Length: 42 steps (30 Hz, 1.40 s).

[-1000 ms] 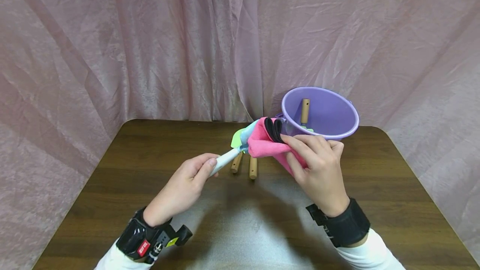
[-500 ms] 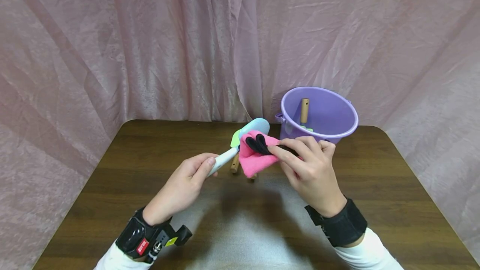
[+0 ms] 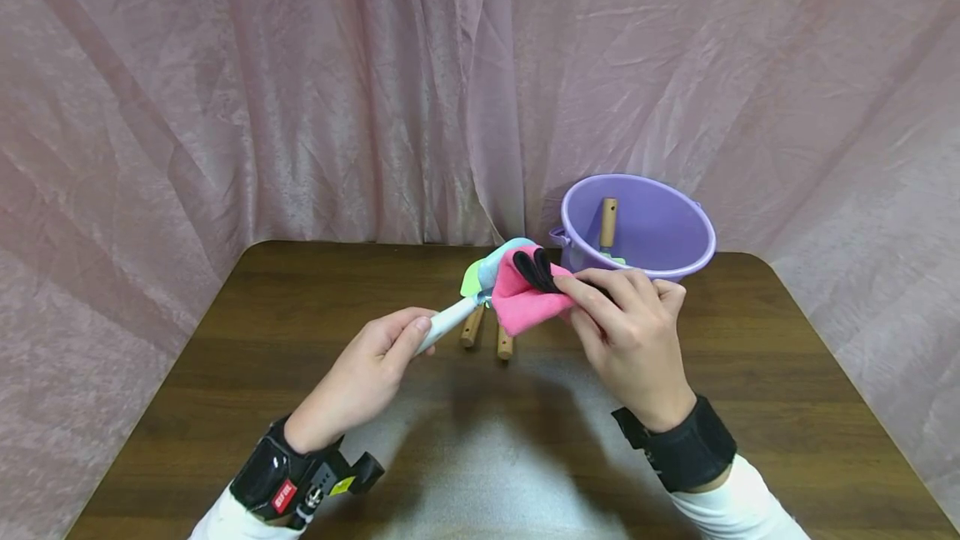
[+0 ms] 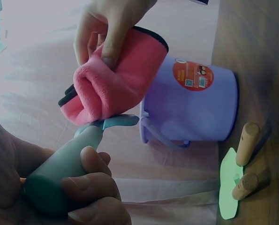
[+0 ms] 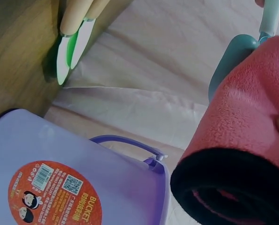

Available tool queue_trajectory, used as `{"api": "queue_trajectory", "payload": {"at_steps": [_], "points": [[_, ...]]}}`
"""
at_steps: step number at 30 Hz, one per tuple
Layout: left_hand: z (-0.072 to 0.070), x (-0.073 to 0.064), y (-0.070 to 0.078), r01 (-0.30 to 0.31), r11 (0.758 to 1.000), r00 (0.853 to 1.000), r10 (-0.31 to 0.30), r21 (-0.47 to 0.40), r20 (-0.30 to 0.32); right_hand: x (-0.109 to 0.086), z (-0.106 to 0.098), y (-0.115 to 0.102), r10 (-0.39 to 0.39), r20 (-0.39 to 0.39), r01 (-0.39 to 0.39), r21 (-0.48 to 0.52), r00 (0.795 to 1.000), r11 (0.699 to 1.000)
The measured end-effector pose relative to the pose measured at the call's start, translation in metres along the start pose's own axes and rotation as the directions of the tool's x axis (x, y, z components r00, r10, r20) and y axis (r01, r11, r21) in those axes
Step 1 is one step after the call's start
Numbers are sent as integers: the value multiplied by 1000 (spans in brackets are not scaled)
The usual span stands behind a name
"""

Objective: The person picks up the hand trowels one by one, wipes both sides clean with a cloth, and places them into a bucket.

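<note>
In the head view my left hand grips the pale handle of a light blue hand trowel, which is raised above the table. My right hand pinches a folded pink cloth with black edging. The cloth lies against the trowel's blade and covers much of it. In the left wrist view the cloth bulges in soft folds over the blade, right by the handle's neck. The right wrist view shows the cloth's rolled black edge, with part of the teal blade sticking out behind it.
A purple bucket stands at the back right; a tool with a wooden handle leans inside it. Two more wooden handles with green blades lie on the wooden table behind the trowel. A pink curtain hangs behind.
My right hand has drawn the cloth down and toward me along the trowel's blade, then back up and away. My left hand keeps its grip on the handle and hardly moves.
</note>
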<state>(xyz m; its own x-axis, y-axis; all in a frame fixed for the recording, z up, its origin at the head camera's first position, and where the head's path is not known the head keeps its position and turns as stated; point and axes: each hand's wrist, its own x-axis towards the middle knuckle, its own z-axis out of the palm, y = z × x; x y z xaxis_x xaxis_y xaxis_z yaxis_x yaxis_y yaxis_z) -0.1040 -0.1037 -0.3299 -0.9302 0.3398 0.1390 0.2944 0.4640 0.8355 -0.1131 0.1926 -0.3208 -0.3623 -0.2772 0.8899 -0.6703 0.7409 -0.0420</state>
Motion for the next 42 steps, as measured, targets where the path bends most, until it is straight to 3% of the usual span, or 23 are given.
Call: {"api": "queue_trajectory", "payload": {"at_steps": [8, 20, 32, 42], "points": [[0, -2, 1, -8, 1000, 1000, 8, -13, -10, -5, 1, 10, 143, 18, -142, -3, 990, 990], [-2, -3, 1, -5, 1000, 1000, 5, -17, -16, -11, 1, 20, 312, 24, -311, -37, 950, 950], [-2, -3, 0, -15, 1000, 1000, 14, -19, -21, -12, -2, 25, 352, 46, -346, -109, 935, 932], [-2, -3, 0, -8, 1000, 1000, 7, -20, -27, -10, 0, 15, 295, 34, -294, -23, 955, 955]]}}
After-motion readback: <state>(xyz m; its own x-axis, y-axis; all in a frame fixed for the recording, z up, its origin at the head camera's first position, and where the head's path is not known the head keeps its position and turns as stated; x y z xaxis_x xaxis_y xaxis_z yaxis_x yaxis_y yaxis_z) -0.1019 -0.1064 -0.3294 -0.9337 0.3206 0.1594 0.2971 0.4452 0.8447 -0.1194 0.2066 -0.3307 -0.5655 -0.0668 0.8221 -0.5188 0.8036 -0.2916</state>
